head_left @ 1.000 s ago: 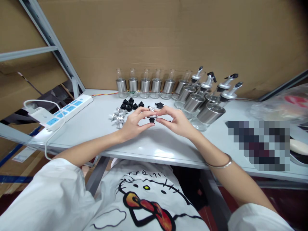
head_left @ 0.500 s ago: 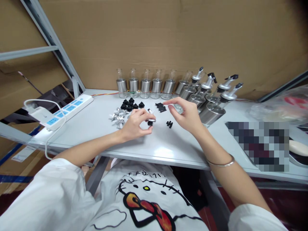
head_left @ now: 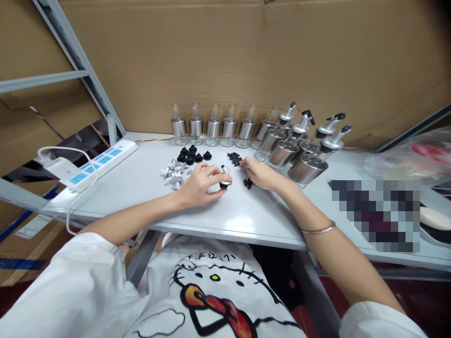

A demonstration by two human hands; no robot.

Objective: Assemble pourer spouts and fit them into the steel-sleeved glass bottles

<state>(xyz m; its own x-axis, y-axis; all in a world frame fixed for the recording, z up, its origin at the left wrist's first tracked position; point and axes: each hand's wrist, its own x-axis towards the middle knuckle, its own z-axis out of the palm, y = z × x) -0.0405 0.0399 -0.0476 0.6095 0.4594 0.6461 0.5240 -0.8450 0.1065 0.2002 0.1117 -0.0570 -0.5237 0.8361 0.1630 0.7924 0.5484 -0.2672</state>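
My left hand (head_left: 202, 186) is closed around a bottle pourer (head_left: 224, 182), with a silver spout on top and a black ribbed stopper below, held upright just over the table. My right hand (head_left: 259, 173) reaches down to the small pile of black flip caps (head_left: 233, 157); its thumb and forefinger pinch at a cap on the near right edge. Below those fingers lie several tiny black plugs (head_left: 247, 183), partly beside the hand. Left of my left hand are loose silver spouts (head_left: 173, 174), with black stoppers (head_left: 190, 155) behind them.
Glass bottles with steel sleeves (head_left: 213, 127) stand along the cardboard wall (head_left: 225, 56). On the right, several bottles (head_left: 308, 168) carry fitted pourers. A white power strip (head_left: 102, 164) lies at left on the grey table (head_left: 141, 197). A plastic bag (head_left: 405, 155) sits far right.
My right hand has come down and closed its fingers at the flip cap pile. My left hand has shifted slightly right and nearer with the pourer, now turned more upright.
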